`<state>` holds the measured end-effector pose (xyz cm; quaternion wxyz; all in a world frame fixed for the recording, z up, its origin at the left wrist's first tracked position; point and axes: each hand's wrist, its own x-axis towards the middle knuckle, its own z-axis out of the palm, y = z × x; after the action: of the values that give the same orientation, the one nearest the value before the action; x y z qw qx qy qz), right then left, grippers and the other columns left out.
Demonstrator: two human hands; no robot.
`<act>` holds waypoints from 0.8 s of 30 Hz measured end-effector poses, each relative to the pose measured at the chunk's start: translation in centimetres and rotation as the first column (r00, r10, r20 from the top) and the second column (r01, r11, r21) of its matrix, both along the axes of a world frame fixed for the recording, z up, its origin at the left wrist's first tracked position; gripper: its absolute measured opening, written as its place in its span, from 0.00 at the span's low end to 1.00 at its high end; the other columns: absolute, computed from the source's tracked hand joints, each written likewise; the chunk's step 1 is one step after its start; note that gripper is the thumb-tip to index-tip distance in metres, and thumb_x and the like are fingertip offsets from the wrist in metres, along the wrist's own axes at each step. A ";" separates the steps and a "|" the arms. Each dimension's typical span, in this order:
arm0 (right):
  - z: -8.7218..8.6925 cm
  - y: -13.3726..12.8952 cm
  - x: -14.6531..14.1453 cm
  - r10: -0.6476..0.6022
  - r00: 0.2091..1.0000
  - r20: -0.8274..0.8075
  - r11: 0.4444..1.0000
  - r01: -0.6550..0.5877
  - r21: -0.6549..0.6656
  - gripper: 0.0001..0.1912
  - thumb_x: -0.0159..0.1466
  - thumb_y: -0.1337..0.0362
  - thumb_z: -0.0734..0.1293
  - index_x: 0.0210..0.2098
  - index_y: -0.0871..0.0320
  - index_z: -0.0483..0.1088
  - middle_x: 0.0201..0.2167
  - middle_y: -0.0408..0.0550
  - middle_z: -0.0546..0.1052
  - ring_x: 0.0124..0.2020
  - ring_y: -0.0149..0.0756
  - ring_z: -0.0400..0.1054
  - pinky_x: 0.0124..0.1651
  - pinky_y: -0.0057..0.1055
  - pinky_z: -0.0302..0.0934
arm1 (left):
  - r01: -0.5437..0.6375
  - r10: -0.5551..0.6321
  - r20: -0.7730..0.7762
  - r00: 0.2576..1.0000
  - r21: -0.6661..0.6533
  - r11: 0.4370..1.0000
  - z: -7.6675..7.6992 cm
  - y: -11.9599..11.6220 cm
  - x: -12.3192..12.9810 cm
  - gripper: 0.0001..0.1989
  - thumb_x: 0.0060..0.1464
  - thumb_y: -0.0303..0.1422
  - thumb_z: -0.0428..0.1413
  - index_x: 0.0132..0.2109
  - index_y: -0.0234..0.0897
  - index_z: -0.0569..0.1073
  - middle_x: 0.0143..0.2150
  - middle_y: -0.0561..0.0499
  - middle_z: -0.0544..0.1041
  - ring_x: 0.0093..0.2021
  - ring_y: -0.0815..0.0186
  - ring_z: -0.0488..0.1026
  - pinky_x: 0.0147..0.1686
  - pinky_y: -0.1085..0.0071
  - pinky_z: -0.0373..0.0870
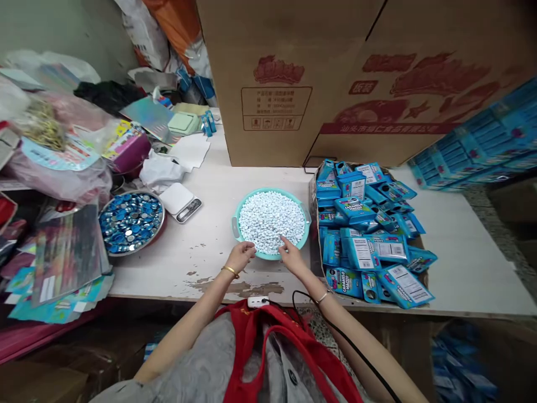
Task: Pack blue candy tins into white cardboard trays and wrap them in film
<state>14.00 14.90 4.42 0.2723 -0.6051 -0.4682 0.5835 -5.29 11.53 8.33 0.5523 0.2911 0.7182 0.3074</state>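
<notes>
A round turquoise basket (235,230) stands on the white table, filled with small pale candies (272,215). My left hand (240,256) is at the basket's near left edge, its fingers drawn together; whether something small is between them cannot be made out. My right hand (291,256) reaches over the near right rim, index finger stretched out above the candies, thumb apart from it, with nothing visible held.
Right of the basket, a carton holds many blue candy packets (361,252). Large cardboard boxes (277,151) stand behind. To the left are a small scale (188,210), a bowl of blue and silver pieces (132,223) and plastic bags (62,173).
</notes>
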 end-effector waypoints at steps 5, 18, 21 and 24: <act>-1.3 0.3 -1.6 0.008 0.986 0.169 0.989 -0.033 0.147 0.22 0.54 0.59 0.62 0.46 0.60 0.71 0.24 0.44 0.69 0.31 0.41 0.66 0.39 0.36 0.61 | 0.064 -0.065 -0.021 0.998 -0.060 0.996 -0.9 -0.2 -1.4 0.10 0.48 0.32 0.57 0.40 0.33 0.73 0.33 0.47 0.79 0.32 0.65 0.76 0.27 0.74 0.67; 0.8 0.8 -0.9 0.075 0.954 0.289 0.970 -0.137 0.201 0.15 0.64 0.51 0.60 0.40 0.56 0.68 0.23 0.43 0.69 0.27 0.37 0.64 0.33 0.31 0.57 | 0.154 -0.146 -0.210 0.967 0.022 0.988 0.7 3.6 -3.4 0.11 0.49 0.35 0.58 0.40 0.35 0.75 0.29 0.51 0.76 0.28 0.65 0.74 0.35 0.69 0.70; 1.8 3.2 0.3 -0.086 0.945 0.314 0.923 -0.043 0.383 0.18 0.65 0.49 0.59 0.42 0.57 0.68 0.33 0.50 0.71 0.35 0.40 0.66 0.41 0.35 0.61 | 0.091 -0.028 -0.343 0.939 0.167 0.982 1.6 6.6 -4.4 0.15 0.52 0.35 0.56 0.46 0.35 0.74 0.40 0.45 0.78 0.39 0.62 0.75 0.41 0.69 0.72; 1.9 6.9 1.2 -0.238 0.904 0.355 0.833 0.002 0.553 0.22 0.66 0.49 0.58 0.47 0.59 0.69 0.47 0.58 0.70 0.50 0.45 0.63 0.55 0.43 0.58 | 0.106 -0.022 -0.461 0.887 0.156 0.982 1.9 10.2 -5.0 0.15 0.56 0.31 0.53 0.50 0.32 0.73 0.49 0.41 0.76 0.48 0.59 0.74 0.47 0.67 0.71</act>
<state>15.21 21.76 6.29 0.3643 -0.6408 -0.6198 0.2691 -10.28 21.69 10.20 0.3497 0.4266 0.7877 0.2742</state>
